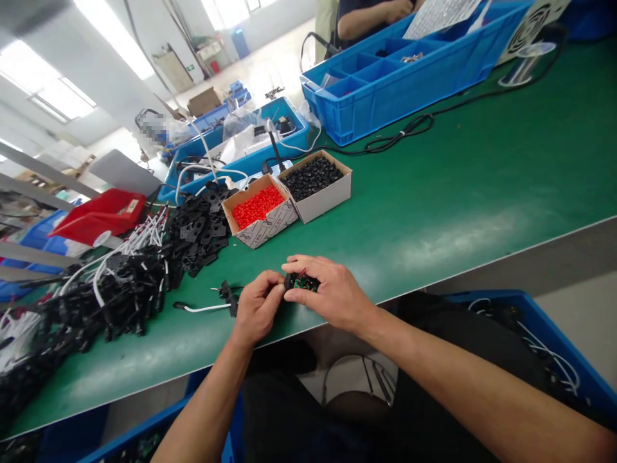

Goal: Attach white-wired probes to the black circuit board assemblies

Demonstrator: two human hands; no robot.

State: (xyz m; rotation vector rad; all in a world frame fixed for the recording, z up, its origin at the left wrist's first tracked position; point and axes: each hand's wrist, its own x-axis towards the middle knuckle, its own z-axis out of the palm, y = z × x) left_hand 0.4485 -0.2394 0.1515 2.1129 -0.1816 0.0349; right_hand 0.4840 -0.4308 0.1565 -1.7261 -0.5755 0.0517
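Observation:
A small black housing with a green circuit board (304,281) and a bit of red wire is between my hands, just above the table's front edge. My right hand (335,289) is closed around it from the right, fingers above and thumb below. At its left end, the thumb and index finger of my left hand (260,307) are pinched together; any small part between them is hidden. Left of that hand lies a black plastic part (230,297) with a white cable (207,309) on the green table (409,238).
Two open boxes stand beyond my hands: red pieces (258,207) in one, black pieces (315,177) in the other. Cables and black parts (125,289) are heaped at left. Blue bins (385,106) line the back. A solder spool (527,64) stands behind; a co-worker's arm (364,20) shows.

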